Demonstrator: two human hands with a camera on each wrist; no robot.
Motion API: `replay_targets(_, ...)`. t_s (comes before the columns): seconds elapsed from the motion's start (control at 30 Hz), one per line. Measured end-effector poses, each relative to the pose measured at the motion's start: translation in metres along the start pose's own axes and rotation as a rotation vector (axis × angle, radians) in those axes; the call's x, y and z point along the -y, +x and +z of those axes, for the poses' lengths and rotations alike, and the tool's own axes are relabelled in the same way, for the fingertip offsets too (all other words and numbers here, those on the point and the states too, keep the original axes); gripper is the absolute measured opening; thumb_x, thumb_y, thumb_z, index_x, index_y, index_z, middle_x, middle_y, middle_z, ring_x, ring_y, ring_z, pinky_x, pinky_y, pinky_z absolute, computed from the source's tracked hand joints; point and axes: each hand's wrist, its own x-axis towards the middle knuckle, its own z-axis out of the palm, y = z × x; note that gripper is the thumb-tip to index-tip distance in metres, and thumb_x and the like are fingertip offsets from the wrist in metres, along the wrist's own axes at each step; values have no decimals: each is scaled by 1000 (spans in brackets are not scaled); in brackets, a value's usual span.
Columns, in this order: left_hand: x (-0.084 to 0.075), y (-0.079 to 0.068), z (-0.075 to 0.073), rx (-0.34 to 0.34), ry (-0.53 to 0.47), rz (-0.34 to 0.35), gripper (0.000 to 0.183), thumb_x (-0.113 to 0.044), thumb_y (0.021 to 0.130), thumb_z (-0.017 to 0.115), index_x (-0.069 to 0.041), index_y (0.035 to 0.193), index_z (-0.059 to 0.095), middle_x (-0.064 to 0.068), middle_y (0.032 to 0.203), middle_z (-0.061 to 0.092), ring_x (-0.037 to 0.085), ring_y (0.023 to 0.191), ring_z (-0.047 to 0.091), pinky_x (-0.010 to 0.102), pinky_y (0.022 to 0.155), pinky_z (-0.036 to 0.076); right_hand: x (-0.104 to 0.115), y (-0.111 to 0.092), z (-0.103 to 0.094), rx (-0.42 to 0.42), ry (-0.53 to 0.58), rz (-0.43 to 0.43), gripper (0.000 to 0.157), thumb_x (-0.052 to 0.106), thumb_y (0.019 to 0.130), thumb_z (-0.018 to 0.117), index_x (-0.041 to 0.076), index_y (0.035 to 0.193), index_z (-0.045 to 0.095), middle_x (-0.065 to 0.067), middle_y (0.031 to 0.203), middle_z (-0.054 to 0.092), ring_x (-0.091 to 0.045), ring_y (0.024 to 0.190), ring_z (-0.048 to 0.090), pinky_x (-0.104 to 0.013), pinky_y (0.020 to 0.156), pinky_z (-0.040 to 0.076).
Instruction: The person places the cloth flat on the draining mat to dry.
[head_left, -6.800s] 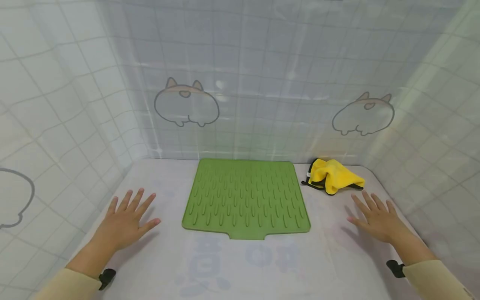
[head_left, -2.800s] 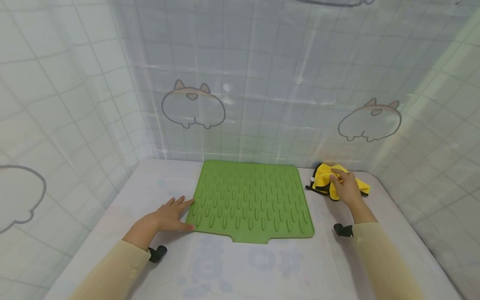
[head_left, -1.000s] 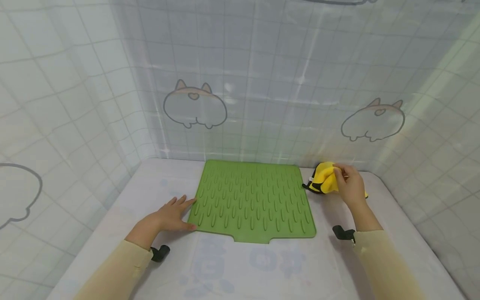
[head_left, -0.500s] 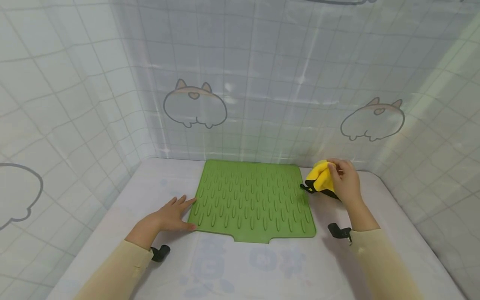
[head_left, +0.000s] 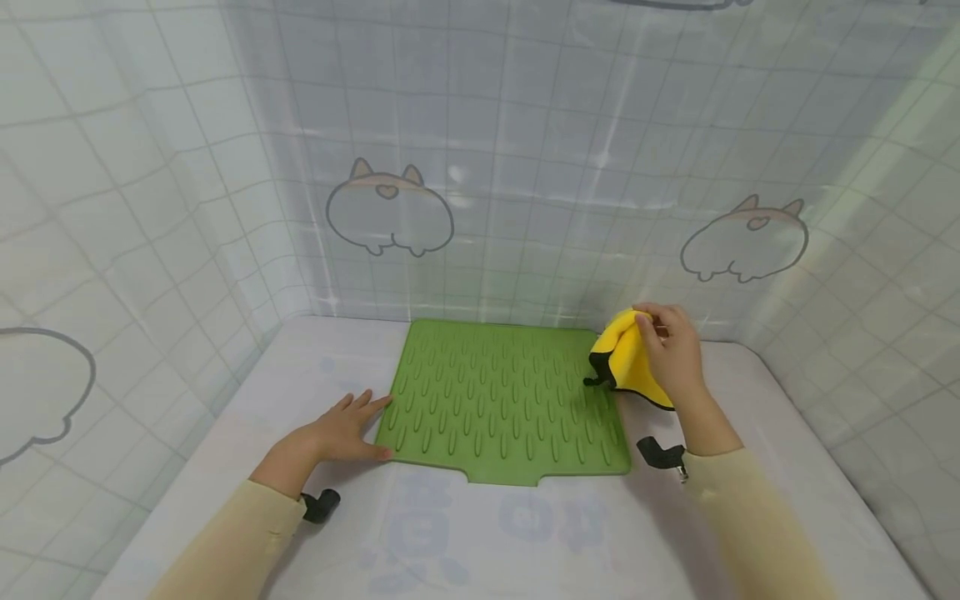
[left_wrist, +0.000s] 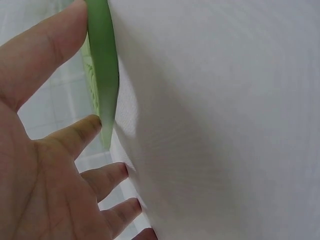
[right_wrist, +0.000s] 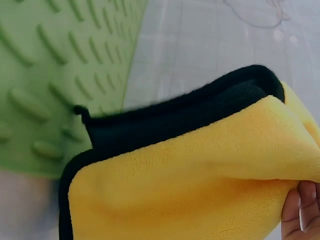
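A green ridged mat [head_left: 502, 400] with a tab at its front lies on the white-covered table. My left hand [head_left: 341, 433] rests at its left edge with fingers spread. In the left wrist view the thumb and index fingertip touch the side of the mat [left_wrist: 104, 65], while the other fingertips rest on the table. My right hand [head_left: 675, 354] pinches a yellow cloth [head_left: 630, 358] with black trim, lifted and hanging over the mat's right edge. The right wrist view shows the cloth [right_wrist: 175, 185] draped from the fingers [right_wrist: 291, 212], partly in front of the mat.
A grid-patterned curtain [head_left: 525, 208] with corgi drawings stands behind the table, and similar sheets close off the left and right sides. Pale printed figures [head_left: 420, 533] mark the tablecloth [head_left: 570, 550] in front of the mat.
My right hand took hold of the cloth, raised it from the table and carried it left to the mat's right edge. Earlier, my left hand moved in to the mat; it now stays still.
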Motion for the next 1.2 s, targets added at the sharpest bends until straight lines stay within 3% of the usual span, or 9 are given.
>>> replay_targets(0.63,0,-2,-4,-2,-8,23,97,-61,71,67,-12,146,28,28,147,18,55,130,12,71,96,20,53,11,41,46,113,-113,30,32,94,51,12,111,65,-6,103,56,-20,88,54,-37,80,48)
replay_targets(0.9,0,-2,-3,2,-14,20,98,-62,70,67,-13,146,28,27,147,19,55,130,12,71,95,20,71,9,56,77,160,-115,30,34,94,50,16,112,65,-2,103,55,-18,88,53,-33,74,49)
replay_targets(1.2,2,0,-1,-3,-7,29,99,-63,70,66,-13,146,28,28,147,18,55,130,12,70,96,20,90,12,67,92,217,-149,32,33,94,49,11,112,65,-2,104,56,-19,88,53,-33,76,49)
